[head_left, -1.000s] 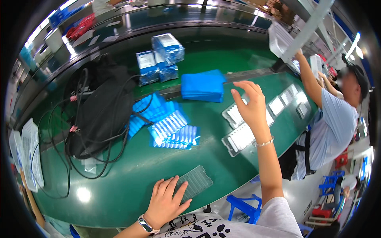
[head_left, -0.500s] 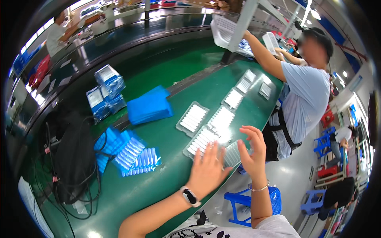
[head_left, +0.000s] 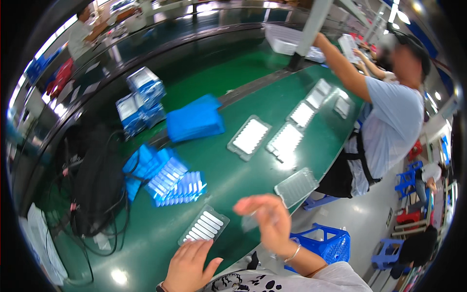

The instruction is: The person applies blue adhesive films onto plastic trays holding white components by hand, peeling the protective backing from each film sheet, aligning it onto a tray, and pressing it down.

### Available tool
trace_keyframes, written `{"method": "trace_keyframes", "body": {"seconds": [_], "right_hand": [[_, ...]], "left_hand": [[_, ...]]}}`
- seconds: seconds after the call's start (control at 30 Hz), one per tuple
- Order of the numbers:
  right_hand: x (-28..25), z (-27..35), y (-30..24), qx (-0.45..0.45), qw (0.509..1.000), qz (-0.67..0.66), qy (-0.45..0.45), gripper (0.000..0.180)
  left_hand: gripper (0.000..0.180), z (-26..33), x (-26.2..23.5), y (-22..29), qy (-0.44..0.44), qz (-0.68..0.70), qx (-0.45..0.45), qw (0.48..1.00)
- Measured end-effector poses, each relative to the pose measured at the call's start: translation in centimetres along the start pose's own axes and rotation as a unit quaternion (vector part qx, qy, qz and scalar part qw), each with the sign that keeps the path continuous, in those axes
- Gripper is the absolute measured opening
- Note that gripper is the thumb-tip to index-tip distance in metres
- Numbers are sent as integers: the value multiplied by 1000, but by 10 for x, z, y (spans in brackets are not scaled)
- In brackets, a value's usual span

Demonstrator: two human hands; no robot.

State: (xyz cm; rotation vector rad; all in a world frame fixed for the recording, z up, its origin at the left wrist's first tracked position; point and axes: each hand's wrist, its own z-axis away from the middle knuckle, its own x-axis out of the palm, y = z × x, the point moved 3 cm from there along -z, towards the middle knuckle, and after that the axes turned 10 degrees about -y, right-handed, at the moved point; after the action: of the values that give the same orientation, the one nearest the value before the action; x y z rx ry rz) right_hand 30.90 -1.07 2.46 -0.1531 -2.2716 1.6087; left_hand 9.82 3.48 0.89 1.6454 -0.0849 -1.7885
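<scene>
A clear plastic tray (head_left: pixel 223 217) with a row of white stick-like pieces lies on the green table close to me. My left hand (head_left: pixel 189 266) rests at its near end, fingers stretched out and thumb apart. To the right, my right hand (head_left: pixel 273 223) is raised over the table edge, its fingers bent and smeared by motion. A blurred translucent piece (head_left: pixel 250 223) shows beside those fingers; whether they hold it I cannot tell. Beyond them lies a clear ribbed tray (head_left: pixel 296 188) without white pieces. Farther off are another filled tray (head_left: pixel 249 137) and a line of filled trays (head_left: pixel 286 141).
Blue-wrapped sticks (head_left: pixel 179 187), a folded blue sheet (head_left: pixel 195 119) and wrapped packs (head_left: pixel 145 87) are on the left, by a black bag (head_left: pixel 95 180) with loose cables. A co-worker (head_left: pixel 394 112) stands at the far right near a grey post (head_left: pixel 314 27). A blue stool (head_left: pixel 323 243) stands below.
A filled tray has come from the near end of the line toward me, along with my left hand. My right hand has moved left and lower, its fingers now bent.
</scene>
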Motion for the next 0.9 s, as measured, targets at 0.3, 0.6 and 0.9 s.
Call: {"method": "trace_keyframes", "body": {"seconds": [0.3, 0.6, 0.9], "right_hand": [[131, 22, 27, -170, 782, 386, -459, 61], [14, -83, 41, -203, 799, 531, -198, 23], [29, -180, 67, -261, 669, 681, -142, 27]], "left_hand": [[23, 88, 24, -11, 346, 786, -141, 493], [54, 475, 252, -101, 585, 99, -701, 396], [107, 490, 362, -148, 271, 166, -919, 232]]}}
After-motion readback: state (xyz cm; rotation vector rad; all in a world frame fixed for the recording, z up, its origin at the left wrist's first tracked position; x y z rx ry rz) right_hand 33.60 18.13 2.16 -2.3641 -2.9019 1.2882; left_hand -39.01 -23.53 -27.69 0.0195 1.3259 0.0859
